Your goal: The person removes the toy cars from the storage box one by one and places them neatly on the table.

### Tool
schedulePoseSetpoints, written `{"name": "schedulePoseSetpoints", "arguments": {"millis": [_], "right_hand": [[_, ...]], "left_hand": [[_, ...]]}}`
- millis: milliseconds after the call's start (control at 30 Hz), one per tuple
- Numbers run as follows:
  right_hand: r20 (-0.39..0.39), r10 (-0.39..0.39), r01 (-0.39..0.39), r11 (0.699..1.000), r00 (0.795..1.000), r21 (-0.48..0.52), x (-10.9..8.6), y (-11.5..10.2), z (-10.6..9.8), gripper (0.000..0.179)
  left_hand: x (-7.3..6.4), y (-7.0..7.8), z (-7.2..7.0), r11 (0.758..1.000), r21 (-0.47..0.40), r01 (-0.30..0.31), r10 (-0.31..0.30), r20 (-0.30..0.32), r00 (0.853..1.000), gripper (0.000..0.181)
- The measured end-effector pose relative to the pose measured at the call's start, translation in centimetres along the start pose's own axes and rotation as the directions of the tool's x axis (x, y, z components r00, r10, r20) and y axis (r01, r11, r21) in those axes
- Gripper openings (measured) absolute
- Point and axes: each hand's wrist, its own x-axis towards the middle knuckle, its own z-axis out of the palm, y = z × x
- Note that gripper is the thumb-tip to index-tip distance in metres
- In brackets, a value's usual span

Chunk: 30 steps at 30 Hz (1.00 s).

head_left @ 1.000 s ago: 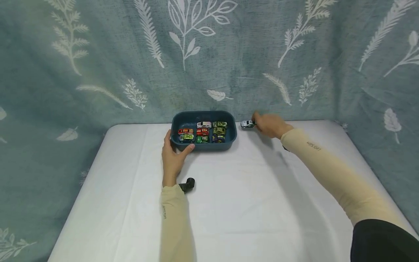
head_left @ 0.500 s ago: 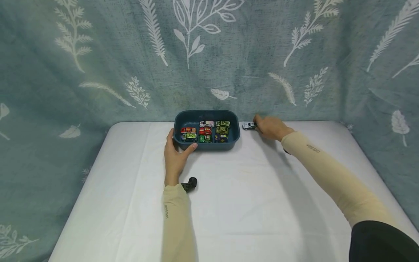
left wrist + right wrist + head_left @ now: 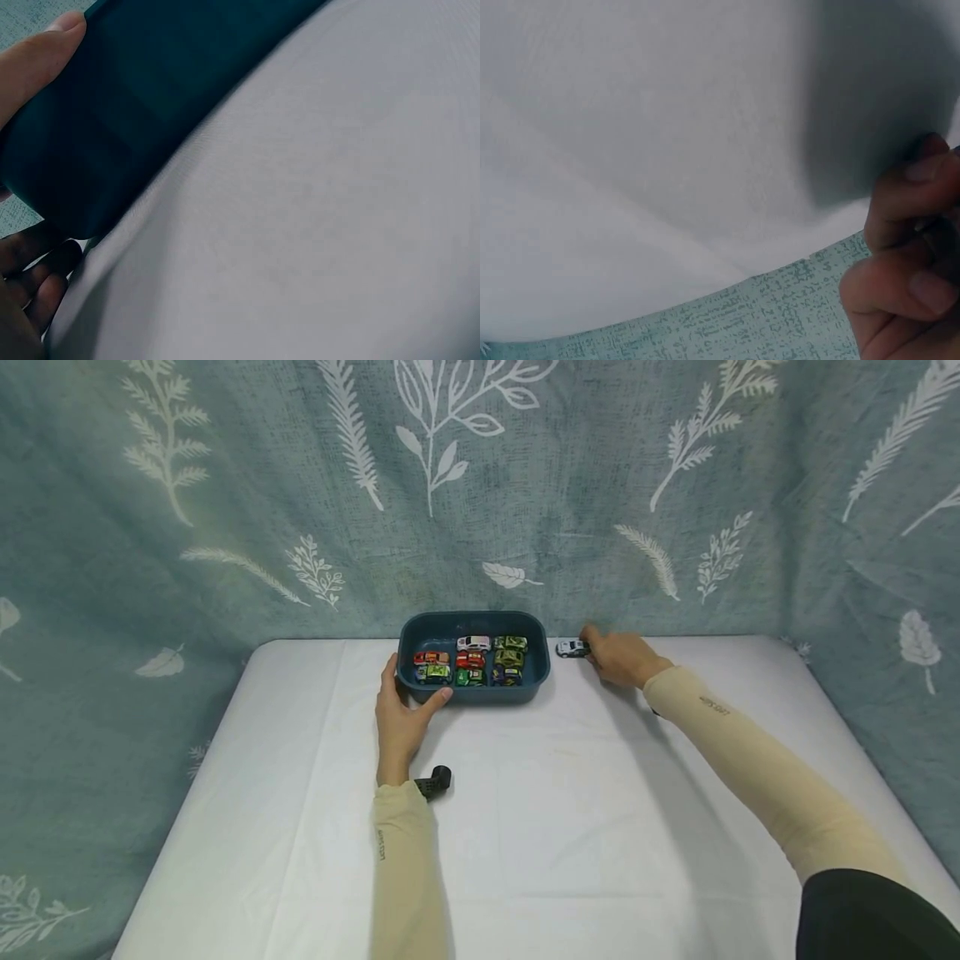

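A dark blue plastic bin (image 3: pixel 474 696) stands at the table's far edge in the head view, with several toy cars lined up in short rows inside. My left hand (image 3: pixel 401 727) holds its near left corner, thumb on the front rim and fingers along the left side. The left wrist view has the thumb (image 3: pixel 64 37) against the bin's wall. Just right of the bin, my right hand (image 3: pixel 618 658) pinches the rear of a white toy car (image 3: pixel 572 648) low over the table. Curled fingers (image 3: pixel 911 195) show in the right wrist view; the car is mostly hidden there.
A white cloth covers the table (image 3: pixel 570 827). Behind its far edge hangs a green-blue curtain (image 3: pixel 570 485) with a white leaf print, close to the bin and the right hand. A black wrist camera (image 3: pixel 437 782) sits on the left wrist.
The head view has shifted slightly. Both hands hold the same places, the left at the bin and the right at the white toy car, with little visible movement.
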Motion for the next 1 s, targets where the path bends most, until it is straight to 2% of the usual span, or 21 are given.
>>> {"name": "schedulePoseSetpoints", "arguments": {"millis": [133, 300, 367, 433, 500, 600, 700, 800, 1000], "right_hand": [[0.025, 0.017, -0.017, 1.0, 1.0, -0.018, -0.1, 0.1, -0.2, 0.046], [0.088, 0.05, -0.052, 0.998, 0.995, 0.027, -0.4, 0.0, -0.9, 0.062], [0.072, 0.041, -0.046, 0.997, 0.997, 0.066, -0.4, -0.3, -1.4, 0.066], [0.018, 0.018, -0.02, 0.992, 1.0, 0.124, -0.3, -1.0, -2.2, 0.067], [-0.068, -0.006, 0.017, 0.988, 0.998, 0.152, 0.0, -2.2, -3.2, 0.065], [-0.196, -0.051, 0.084, 0.983, 0.979, 0.165, 1.2, -4.8, -4.9, 0.062], [-0.259, -0.112, 0.158, 0.973, 0.96, 0.166, 2.5, -7.7, -6.4, 0.058], [-0.234, -0.169, 0.214, 0.96, 0.957, 0.181, 3.8, -10.6, -7.5, 0.051], [-0.108, -0.257, 0.271, 0.951, 0.96, 0.15, 6.2, -14.8, -7.9, 0.037]], "left_hand": [[-0.1, 0.0, 0.2, 1.0, 0.003, 0.008, -0.008, 0.004, 1.0, 0.105], [-0.2, 0.0, 0.3, 1.0, 0.004, -0.005, 0.005, 0.01, 1.0, 0.106], [-0.2, 0.1, 0.2, 1.0, 0.001, -0.009, 0.009, 0.007, 1.0, 0.107], [-0.1, 0.0, 0.1, 1.0, 0.0, -0.012, 0.012, 0.004, 1.0, 0.107], [0.0, 0.0, 0.0, 1.0, -0.008, -0.012, 0.012, 0.001, 1.0, 0.108], [0.2, -0.1, -0.3, 1.0, -0.015, -0.015, 0.015, -0.002, 1.0, 0.108], [0.3, -0.1, -0.5, 1.0, -0.015, -0.008, 0.008, -0.006, 1.0, 0.108], [0.3, -0.3, -0.5, 1.0, -0.004, 0.004, -0.004, -0.005, 1.0, 0.107], [0.0, -0.3, 0.0, 1.0, -0.001, 0.002, -0.002, 0.007, 1.0, 0.108]]}}
